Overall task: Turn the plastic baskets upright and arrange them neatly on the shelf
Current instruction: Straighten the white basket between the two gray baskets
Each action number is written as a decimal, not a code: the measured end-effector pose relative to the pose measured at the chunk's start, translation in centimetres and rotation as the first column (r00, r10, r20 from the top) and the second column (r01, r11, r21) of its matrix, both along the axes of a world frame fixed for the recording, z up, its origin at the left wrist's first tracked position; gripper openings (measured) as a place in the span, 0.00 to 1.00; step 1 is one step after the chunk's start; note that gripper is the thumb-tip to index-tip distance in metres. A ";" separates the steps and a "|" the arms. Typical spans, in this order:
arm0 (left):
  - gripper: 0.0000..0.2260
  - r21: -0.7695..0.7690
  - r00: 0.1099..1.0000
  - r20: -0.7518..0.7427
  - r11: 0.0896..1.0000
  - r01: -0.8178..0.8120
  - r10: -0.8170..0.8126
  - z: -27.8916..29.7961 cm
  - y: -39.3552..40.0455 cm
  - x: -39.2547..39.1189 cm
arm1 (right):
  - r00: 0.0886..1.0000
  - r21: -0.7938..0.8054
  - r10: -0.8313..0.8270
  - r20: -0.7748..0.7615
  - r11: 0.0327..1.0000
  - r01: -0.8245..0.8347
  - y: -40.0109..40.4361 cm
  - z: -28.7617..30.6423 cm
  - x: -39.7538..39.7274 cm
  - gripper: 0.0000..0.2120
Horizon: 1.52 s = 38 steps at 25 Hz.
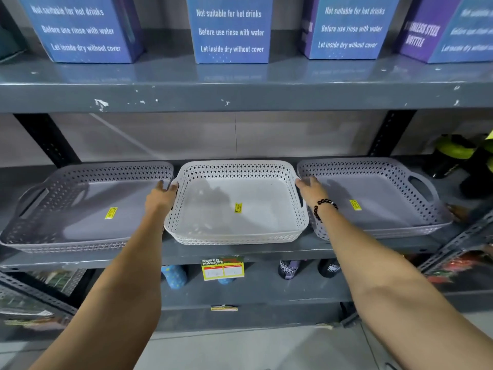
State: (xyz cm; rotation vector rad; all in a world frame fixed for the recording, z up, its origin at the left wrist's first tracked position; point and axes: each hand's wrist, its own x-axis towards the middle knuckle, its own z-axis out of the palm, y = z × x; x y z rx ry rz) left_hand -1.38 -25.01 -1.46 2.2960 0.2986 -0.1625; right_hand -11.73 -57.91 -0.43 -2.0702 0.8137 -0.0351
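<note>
Three shallow perforated plastic baskets sit upright in a row on the middle grey metal shelf (240,252). In the centre is the white lattice-walled basket (236,204), which looks like a small nested stack, with a lilac-grey basket (85,206) to its left and another lilac-grey basket (373,198) to its right. Each carries a small yellow sticker on its floor.

The person has both arms stretched out to the white one. The left hand (161,196) is curled over the basket's left rim near the handle, fingers hooked on the edge. The right hand (310,189), with a dark beaded bracelet (324,209) at the wrist, presses flat-fingered against the right rim, where it nearly touches the neighbouring basket. Whether the thumbs are wrapped underneath, I cannot tell.

This looks like the final squaring-up. To do it well, I would push evenly with both hands so the stack slides straight back rather than twisting, bring its front edge level with the two beside it, and keep the side gaps equal.

The shelf paint is chipped along the upper shelf's front lip (101,104). Above stand blue printed cartons (230,30); below hangs a yellow price tag (222,269), with bottles behind it. The floor is pale tile.
</note>
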 end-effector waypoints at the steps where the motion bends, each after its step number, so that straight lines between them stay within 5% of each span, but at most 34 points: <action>1: 0.23 0.072 0.998 0.042 0.997 0.035 -0.038 0.1 -0.3 0.0 | 0.999 -0.110 0.040 -0.003 0.993 -0.040 0.3 -0.2 0.1 0.29; 6: 0.18 0.269 0.980 0.172 0.962 0.050 -0.099 -0.4 -1.2 -0.8 | 0.982 -0.457 0.170 -0.087 0.869 -0.191 1.3 -1.6 0.7 0.24; 10: 0.19 0.309 0.976 0.189 0.950 0.043 -0.106 -0.5 -1.4 -1.0 | 0.975 -0.546 0.179 -0.132 0.808 -0.223 0.8 -1.9 1.0 0.28; 21: 0.25 0.287 0.978 0.182 0.957 0.044 -0.100 0.2 -1.8 -1.3 | 0.989 -0.575 0.141 -0.035 0.807 -0.135 0.5 -2.1 1.7 0.22; 38: 0.21 0.267 0.970 0.217 0.962 0.052 -0.113 0.8 -1.7 -1.9 | 0.986 -0.495 0.156 -0.066 0.853 -0.168 1.0 -1.4 1.5 0.22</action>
